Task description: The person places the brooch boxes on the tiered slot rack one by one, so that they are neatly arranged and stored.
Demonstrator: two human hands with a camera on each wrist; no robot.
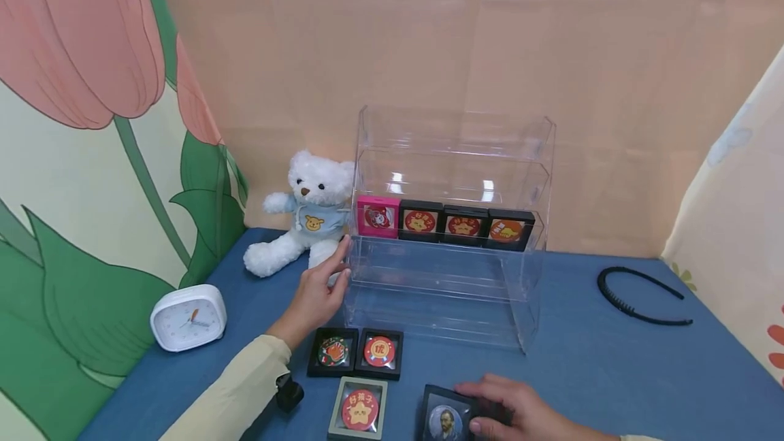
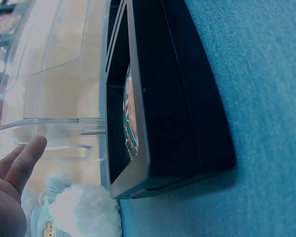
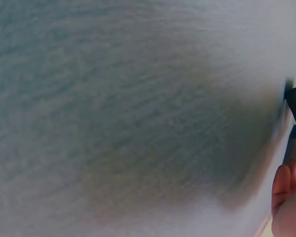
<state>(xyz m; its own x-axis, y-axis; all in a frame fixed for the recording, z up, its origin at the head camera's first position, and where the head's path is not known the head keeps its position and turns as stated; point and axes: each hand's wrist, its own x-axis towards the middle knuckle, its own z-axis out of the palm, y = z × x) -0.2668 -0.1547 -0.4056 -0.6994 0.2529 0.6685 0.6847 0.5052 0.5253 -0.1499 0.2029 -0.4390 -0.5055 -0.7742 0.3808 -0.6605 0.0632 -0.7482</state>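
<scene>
- Head view: the left hand (image 1: 318, 291) is resting its extended fingers against the left side of the clear stand (image 1: 429, 278); its grip is lying spread.
- Head view: the right hand (image 1: 527, 414) is pinching the right edge of the portrait box (image 1: 446, 420), its thumb nearer the person; the box is showing in front of the stand, at the bottom of the view.
- Head view: a pink box (image 1: 378, 216) and three black boxes (image 1: 420, 221) are standing in a row on a middle tier.
- Head view: the green-badge box (image 1: 333, 352) and red-badge box (image 1: 379, 354) are lying side by side on the table (image 1: 582, 373); the star box (image 1: 359, 410) is lying nearer the person.
- Head view: the bear (image 1: 318, 216) is sitting just left of the stand; the clock (image 1: 188, 318) is standing farther left; the headband (image 1: 621, 306) is lying at right.
- Left wrist view: the green-badge box is filling the middle; the left fingers are reaching the stand's edge.
- Right wrist view: blur is covering most; the right fingers are curling near a dark edge.
</scene>
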